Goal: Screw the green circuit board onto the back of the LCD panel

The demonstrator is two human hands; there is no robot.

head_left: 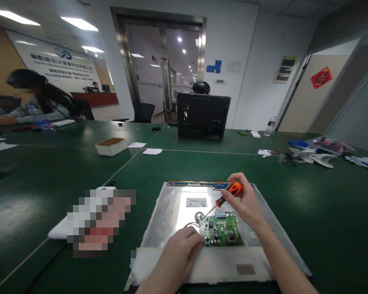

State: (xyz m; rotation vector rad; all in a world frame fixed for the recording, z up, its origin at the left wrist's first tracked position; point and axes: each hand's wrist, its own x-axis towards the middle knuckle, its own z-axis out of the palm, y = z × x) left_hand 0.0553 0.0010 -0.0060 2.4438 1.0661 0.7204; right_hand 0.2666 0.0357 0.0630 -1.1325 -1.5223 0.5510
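A silver metal monitor back panel [171, 220] lies flat on the green table in front of me. A small green circuit board [222, 230] sits on its near middle. My right hand [245, 200] grips an orange-handled screwdriver [230, 192], whose thin shaft slants down-left with its tip at the board's upper left corner. My left hand [179, 249] rests on the panel with its fingertips pressing the board's left edge. A flat cable runs from the board's top edge toward the blue strip [199, 185] along the panel's far edge.
A white object lies left of the panel. A small open cardboard box [111, 146] and paper slips sit further back. A black monitor casing [202, 116] stands upright at mid-table with a person behind it. Another person sits far left. Parts and bags lie at right [322, 151].
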